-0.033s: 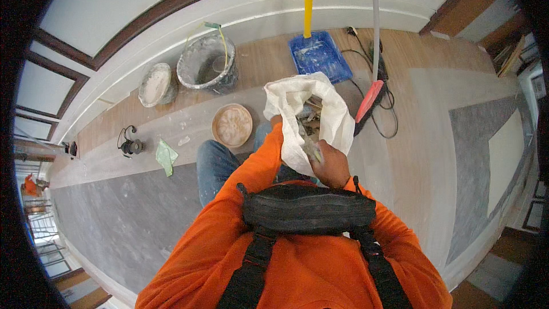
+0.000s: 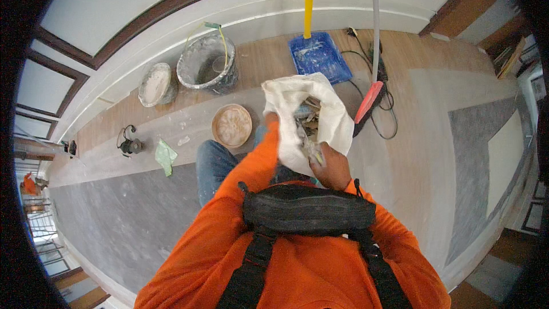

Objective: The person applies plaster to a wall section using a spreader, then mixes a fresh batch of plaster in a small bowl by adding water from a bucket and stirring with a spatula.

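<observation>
- Sack (image 2: 337,123): one white sack, held up in front of the person's chest above the floor, its mouth open with scraps of rubble showing inside.
- Right hand (image 2: 330,166): its grip is closed on the sack's lower near edge, pinching the cloth together with a pale scrap.
- Left hand (image 2: 271,120): mostly hidden behind the sack's left edge at the end of the orange sleeve; whether its grip is spread or pressed together cannot be told.
- Buckets: one large grey bucket (image 2: 207,64) smeared with plaster stands near the wall, with a yellow cord looped over it.
- Round tubs: two, one whitish tub (image 2: 155,84) just beside the bucket and one tan tub (image 2: 231,125) on the floor near the person's knee.
- Dustpans: one blue dustpan (image 2: 319,56) on a yellow handle, leaning toward the wall.
- Brooms: one, with a red head (image 2: 368,102) and a grey pole, beside a black cable (image 2: 384,115) coiled on the floor.
- Green rags: one green rag (image 2: 166,155) lies on the floor to the left, near a small dark tool (image 2: 131,146).
- Against the earlier frame nothing differs: the sack, both hands and the floor items sit in the same places.
</observation>
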Action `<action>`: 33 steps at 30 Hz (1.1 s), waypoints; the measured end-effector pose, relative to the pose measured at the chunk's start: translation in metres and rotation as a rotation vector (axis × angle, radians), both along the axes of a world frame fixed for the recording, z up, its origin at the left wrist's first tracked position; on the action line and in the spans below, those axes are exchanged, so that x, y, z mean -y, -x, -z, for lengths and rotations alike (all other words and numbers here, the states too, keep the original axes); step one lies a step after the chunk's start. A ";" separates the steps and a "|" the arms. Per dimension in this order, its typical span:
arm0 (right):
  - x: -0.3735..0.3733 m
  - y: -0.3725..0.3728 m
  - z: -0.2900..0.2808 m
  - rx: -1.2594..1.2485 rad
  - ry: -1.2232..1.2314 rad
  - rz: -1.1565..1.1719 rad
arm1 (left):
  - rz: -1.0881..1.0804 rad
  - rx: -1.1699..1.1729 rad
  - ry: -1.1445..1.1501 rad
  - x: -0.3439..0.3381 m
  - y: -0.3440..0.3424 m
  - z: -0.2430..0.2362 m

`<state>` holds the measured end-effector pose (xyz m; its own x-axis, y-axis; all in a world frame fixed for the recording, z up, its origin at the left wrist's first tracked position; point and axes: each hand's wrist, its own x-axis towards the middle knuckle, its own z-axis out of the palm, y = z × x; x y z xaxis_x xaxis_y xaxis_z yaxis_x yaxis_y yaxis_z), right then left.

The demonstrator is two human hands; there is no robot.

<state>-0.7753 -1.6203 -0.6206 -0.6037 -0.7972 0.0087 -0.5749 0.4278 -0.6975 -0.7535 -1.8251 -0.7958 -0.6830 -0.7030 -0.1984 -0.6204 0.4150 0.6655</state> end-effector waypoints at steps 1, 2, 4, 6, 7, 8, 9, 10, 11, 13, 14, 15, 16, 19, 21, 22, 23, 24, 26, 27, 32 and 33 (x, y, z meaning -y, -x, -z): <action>-0.007 -0.001 -0.001 0.051 0.001 0.042 | -0.079 0.026 -0.030 0.028 -0.014 0.005; -0.015 0.000 -0.003 0.094 -0.001 0.092 | -0.161 0.031 -0.074 0.054 -0.031 0.005; -0.023 0.005 0.000 0.141 0.009 0.191 | -0.242 -0.013 -0.174 0.061 -0.068 0.013; -0.018 0.012 0.006 0.171 0.071 0.244 | -0.221 -0.095 -0.222 0.040 -0.073 0.012; -0.013 0.014 0.010 0.195 0.110 0.260 | -0.188 -0.132 -0.237 0.026 -0.070 0.011; -0.007 0.015 0.012 0.207 0.108 0.266 | -0.147 -0.149 -0.246 0.014 -0.059 0.010; -0.002 0.014 0.014 0.214 0.073 0.251 | -0.108 -0.166 -0.241 0.003 -0.051 0.011; 0.005 0.012 0.015 0.219 0.044 0.232 | -0.067 -0.175 -0.234 -0.002 -0.041 0.012; 0.011 0.010 0.017 0.221 0.011 0.214 | -0.034 -0.176 -0.237 -0.005 -0.037 0.011; 0.015 0.005 0.022 0.248 -0.005 0.205 | 0.036 -0.174 -0.240 -0.007 -0.026 0.003; 0.016 0.004 0.030 0.256 -0.014 0.203 | 0.071 -0.164 -0.271 -0.003 -0.023 -0.006; 0.012 0.006 0.041 0.209 0.007 0.192 | 0.099 -0.170 -0.294 -0.002 -0.018 -0.014; 0.006 0.010 0.058 0.162 0.027 0.181 | 0.118 -0.183 -0.317 -0.005 -0.013 -0.022; 0.011 0.004 0.044 0.184 -0.010 0.186 | 0.057 -0.226 -0.361 -0.001 -0.017 -0.029; 0.013 0.001 0.030 0.131 -0.046 0.153 | -0.018 -0.283 -0.378 -0.001 -0.019 -0.026; 0.013 0.002 0.019 0.153 -0.111 0.158 | -0.033 -0.311 -0.360 -0.003 -0.016 -0.024; 0.011 0.006 0.020 0.154 -0.088 0.162 | -0.037 -0.340 -0.335 -0.007 -0.012 -0.021; 0.012 0.005 0.022 0.167 -0.056 0.157 | 0.058 -0.287 -0.188 -0.005 -0.013 -0.008; 0.006 0.008 0.029 0.140 -0.057 0.157 | 0.198 -0.200 -0.125 -0.011 -0.007 -0.012; 0.000 0.013 0.034 0.110 -0.079 0.162 | 0.252 -0.160 -0.203 -0.015 0.000 -0.037; 0.002 0.013 0.036 0.015 -0.127 0.126 | 0.074 -0.174 -0.266 -0.014 -0.006 -0.041; 0.002 0.013 0.035 0.005 -0.112 0.126 | 0.049 -0.179 -0.300 -0.017 -0.005 -0.046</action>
<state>-0.7881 -1.6221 -0.6554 -0.6991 -0.7106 -0.0794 -0.5080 0.5717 -0.6443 -0.7489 -1.8081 -0.7501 -0.7569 -0.5973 -0.2651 -0.4670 0.2106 0.8588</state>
